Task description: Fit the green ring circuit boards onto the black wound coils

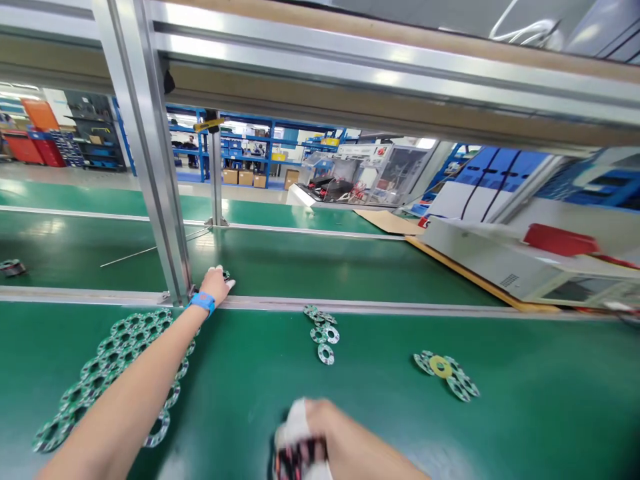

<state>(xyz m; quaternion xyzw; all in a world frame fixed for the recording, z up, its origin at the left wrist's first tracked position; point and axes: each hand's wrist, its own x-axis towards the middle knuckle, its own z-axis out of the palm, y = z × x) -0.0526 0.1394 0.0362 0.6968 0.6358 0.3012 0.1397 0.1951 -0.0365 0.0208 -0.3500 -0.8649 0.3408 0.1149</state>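
Note:
My left hand (215,284), with a blue band (203,302) at its wrist, reaches past the metal rail beside the upright post. Its fingers close around a small ring-shaped circuit board (227,275), mostly hidden by the hand. My right hand (320,427), smeared by motion and with white coverings on the fingers, is low in the middle. It grips a dark part with reddish spots (299,460); its kind is too blurred to make out. Under my left forearm lie several rows of green ring-shaped circuit boards (125,340).
A small cluster of ring boards (326,354) lies mid-table, and another with a yellow ring (441,367) lies to the right. An aluminium post (145,147) and a metal rail (360,305) bound the work surface. A dark part (13,268) sits far left.

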